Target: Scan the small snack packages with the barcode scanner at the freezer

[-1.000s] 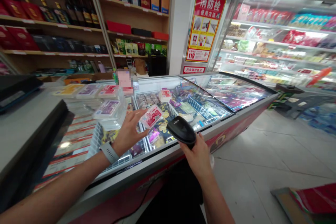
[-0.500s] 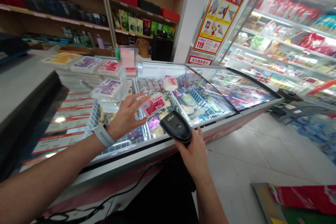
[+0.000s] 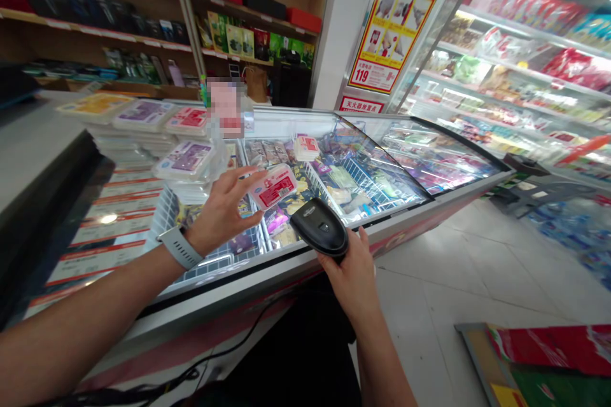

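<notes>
Between the thumb and fingers of my left hand (image 3: 226, 206) is a flat clear plastic food box (image 3: 273, 187) with a red and white label and a barcode, held tilted over the freezer. A grey band circles my left wrist. My right hand (image 3: 356, 276) is wrapped round the handle of a black barcode scanner (image 3: 321, 227), whose head points at the box from close by, not touching it. Left of my left hand, boxes with purple labels (image 3: 186, 158) are stacked. A small stack of red-labelled boxes (image 3: 306, 147) stands farther back on the freezer.
The chest freezer (image 3: 229, 286) holds wire baskets and bagged goods under glass. More stacked boxes (image 3: 143, 113) stand at its left end. Wooden shelves (image 3: 119, 38) line the back. A lit fridge (image 3: 525, 76) and a red fire sign (image 3: 396, 19) are right. A black cable (image 3: 248, 337) hangs below.
The view has shifted slightly, so the scene sits a little farther left. Both hands keep their grip; the box and scanner stay in nearly the same place relative to each other.
</notes>
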### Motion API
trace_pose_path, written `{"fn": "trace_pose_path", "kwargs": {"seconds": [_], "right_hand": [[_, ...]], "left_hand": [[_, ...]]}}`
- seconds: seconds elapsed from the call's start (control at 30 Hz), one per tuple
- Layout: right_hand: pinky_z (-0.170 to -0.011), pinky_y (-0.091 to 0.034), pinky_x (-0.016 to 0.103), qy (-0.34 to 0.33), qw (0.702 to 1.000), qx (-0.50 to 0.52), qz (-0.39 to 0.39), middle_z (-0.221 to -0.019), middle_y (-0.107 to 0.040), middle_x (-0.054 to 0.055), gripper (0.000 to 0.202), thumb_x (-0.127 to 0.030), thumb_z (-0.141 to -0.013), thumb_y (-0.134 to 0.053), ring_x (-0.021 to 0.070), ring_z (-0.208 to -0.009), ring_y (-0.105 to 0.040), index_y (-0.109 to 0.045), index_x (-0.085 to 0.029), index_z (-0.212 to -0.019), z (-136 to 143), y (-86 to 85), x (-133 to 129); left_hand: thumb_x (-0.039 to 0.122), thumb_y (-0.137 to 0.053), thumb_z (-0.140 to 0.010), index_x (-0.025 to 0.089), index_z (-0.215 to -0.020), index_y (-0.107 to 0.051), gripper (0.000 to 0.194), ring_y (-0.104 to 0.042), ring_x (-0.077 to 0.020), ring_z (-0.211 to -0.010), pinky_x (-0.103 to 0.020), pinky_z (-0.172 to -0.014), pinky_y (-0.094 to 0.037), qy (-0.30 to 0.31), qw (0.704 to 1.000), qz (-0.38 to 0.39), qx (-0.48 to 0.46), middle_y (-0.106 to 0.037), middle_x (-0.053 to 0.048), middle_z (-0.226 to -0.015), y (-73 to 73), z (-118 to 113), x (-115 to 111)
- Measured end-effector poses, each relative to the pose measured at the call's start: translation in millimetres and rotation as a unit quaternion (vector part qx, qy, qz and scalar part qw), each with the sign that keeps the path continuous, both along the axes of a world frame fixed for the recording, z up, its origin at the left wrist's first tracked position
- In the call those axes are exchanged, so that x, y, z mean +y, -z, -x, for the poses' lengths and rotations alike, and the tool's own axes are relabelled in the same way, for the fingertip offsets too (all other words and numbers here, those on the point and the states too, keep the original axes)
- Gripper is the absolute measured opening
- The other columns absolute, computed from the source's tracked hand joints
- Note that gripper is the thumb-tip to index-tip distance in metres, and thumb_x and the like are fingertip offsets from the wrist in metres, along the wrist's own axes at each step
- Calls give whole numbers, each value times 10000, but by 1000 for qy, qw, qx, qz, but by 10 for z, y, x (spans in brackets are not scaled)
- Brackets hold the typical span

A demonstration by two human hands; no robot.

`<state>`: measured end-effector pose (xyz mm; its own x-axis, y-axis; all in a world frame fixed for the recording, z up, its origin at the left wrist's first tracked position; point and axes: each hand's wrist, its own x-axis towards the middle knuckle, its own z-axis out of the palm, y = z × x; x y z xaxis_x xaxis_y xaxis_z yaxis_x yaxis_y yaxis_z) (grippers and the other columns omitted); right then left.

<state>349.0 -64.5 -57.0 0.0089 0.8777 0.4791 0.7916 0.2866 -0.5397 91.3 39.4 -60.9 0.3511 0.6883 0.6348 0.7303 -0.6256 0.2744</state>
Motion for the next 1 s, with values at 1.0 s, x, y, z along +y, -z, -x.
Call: {"fn": "trace_pose_path", "kwargs": {"seconds": [1.0], "right_hand": [[-1147, -295, 598, 6, 1000, 10, -12, -925, -696, 60, 172, -333, -887, -615, 255, -918, -656, -610, -197, -991, 0, 48, 5]], "left_hand": [[310, -661, -816, 296, -1444, -391, 683, -471, -275, -1338, -489, -1146, -399, 7, 1000, -8, 1, -479, -92, -1430, 26, 10, 19]]}}
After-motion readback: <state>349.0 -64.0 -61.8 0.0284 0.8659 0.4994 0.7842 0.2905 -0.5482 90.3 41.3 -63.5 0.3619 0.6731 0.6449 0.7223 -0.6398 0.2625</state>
